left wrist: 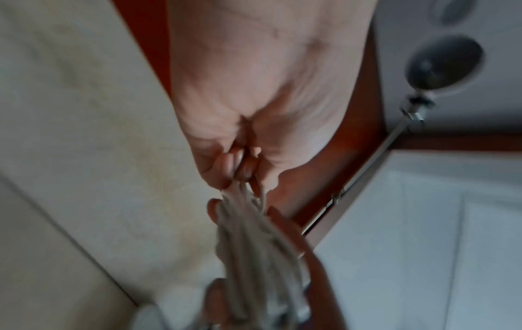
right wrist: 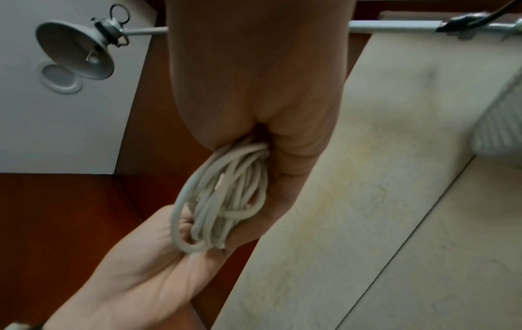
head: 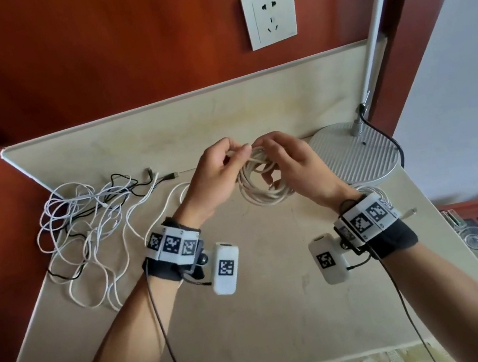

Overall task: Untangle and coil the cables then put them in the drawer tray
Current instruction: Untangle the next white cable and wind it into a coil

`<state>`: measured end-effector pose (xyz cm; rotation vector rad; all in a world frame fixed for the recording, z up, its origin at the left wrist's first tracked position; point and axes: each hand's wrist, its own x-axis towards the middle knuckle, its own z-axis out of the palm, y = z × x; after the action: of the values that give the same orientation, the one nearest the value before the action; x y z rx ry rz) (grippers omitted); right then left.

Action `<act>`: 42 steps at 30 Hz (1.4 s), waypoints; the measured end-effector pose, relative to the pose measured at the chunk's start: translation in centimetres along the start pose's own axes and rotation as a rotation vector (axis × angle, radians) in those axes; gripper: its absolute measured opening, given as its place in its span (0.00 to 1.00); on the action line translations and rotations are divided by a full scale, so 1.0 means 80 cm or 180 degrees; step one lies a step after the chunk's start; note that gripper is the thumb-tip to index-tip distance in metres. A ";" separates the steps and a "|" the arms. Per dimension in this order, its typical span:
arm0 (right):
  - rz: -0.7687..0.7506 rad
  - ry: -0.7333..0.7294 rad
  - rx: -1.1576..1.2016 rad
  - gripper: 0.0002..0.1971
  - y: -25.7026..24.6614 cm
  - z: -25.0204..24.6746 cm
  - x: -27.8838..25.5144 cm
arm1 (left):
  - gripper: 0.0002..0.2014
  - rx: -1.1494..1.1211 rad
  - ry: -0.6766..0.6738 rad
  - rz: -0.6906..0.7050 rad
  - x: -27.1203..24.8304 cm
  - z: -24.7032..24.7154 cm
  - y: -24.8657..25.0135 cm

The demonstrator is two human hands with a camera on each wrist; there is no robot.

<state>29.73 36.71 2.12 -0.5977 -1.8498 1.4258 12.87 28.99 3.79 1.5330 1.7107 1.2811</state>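
Observation:
A coil of off-white cable (head: 259, 186) hangs above the beige tabletop (head: 267, 297), held between both hands. My left hand (head: 217, 172) pinches the top of the coil with thumb and fingers. My right hand (head: 289, 165) grips the same coil (right wrist: 223, 201) from the right, fingers curled through its loops. In the left wrist view the cable strands (left wrist: 254, 241) run down from my pinching fingers (left wrist: 240, 165). A tangle of white and black cables (head: 88, 220) lies on the table's left side. No drawer tray is in view.
A round white lamp base (head: 357, 153) with an upright pole (head: 377, 29) and a black cord stands at the back right. Another white coil (head: 374, 192) lies beside my right wrist. A wall socket (head: 270, 14) sits on the red wall.

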 end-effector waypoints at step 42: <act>0.1302 -0.0638 -0.3506 0.16 0.065 -0.067 -0.040 | 0.16 0.0677 -0.1179 -0.0448 0.015 0.111 -0.099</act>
<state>35.53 39.23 -2.98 -1.4528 -2.7264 0.5528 16.38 33.52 -6.73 1.6146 1.7114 0.7090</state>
